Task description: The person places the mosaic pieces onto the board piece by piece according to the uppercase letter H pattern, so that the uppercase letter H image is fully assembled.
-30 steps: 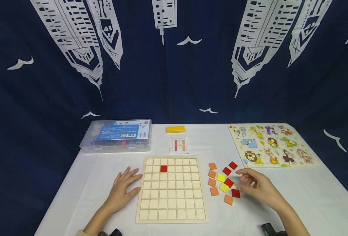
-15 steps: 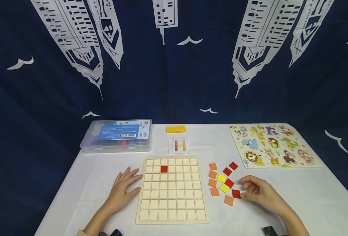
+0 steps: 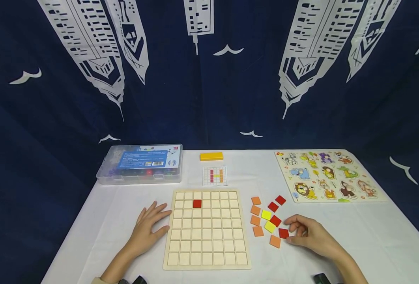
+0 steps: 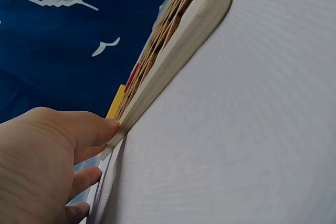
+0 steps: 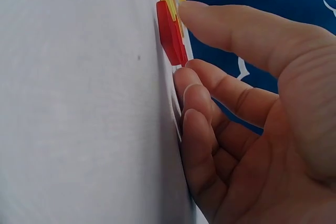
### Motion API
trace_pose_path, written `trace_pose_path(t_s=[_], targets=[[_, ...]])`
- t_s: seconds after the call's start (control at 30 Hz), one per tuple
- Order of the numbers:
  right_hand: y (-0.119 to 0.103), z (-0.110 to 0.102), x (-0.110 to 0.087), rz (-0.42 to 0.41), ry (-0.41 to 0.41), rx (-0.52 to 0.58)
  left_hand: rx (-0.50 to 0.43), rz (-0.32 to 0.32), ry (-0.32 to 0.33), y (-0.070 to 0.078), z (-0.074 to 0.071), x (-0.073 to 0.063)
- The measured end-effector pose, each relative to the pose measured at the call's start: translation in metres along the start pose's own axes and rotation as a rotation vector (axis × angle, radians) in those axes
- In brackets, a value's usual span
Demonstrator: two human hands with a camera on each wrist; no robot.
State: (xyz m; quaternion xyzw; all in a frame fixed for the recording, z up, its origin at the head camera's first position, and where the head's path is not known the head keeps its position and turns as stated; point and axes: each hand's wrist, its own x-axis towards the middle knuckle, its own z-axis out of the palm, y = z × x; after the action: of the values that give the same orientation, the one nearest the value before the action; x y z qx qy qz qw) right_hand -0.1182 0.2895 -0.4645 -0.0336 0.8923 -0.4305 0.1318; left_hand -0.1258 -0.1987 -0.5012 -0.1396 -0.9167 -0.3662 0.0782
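A wooden grid board point(image 3: 207, 265) lies flat, with one red square tile point(image 3: 197, 204) in its second row from the back. My left hand point(image 3: 148, 228) rests along the board's left edge, fingers spread, its thumb point(image 4: 100, 128) at the rim in the left wrist view. My right hand point(image 3: 310, 236) is low over the cloth, just right of the loose tiles, fingers bent and nothing gripped. Its thumb tip is right by the nearest red tile point(image 3: 283, 233), which lies flat; in the right wrist view thumb and index finger stand apart around that red tile point(image 5: 169, 34).
Several orange tiles point(image 3: 258, 231), more red tiles point(image 3: 273, 207) and two yellow tiles point(image 3: 270, 226) lie right of the board. Behind it are a pattern card point(image 3: 214, 176), a yellow block point(image 3: 211, 156) and a clear plastic case point(image 3: 138, 179). An animal puzzle board point(image 3: 332, 175) lies back right.
My right hand has come down and forward beside the nearest red tile, its thumb now low by the tile's edge. The left hand and the tiles have stayed in place.
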Motion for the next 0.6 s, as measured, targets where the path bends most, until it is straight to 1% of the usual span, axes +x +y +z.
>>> trace_pose_path(t_s=[0.3,0.6], targets=[[0.0000,0.0013,0.0000,0.009,0.006,-0.014,0.011,0.003,0.001,-0.0010,0.0011,0.0006],[-0.0001,0.0021,-0.0003,-0.010,0.008,-0.014,0.007,-0.005,-0.002,-0.0008,0.0010,0.0007]])
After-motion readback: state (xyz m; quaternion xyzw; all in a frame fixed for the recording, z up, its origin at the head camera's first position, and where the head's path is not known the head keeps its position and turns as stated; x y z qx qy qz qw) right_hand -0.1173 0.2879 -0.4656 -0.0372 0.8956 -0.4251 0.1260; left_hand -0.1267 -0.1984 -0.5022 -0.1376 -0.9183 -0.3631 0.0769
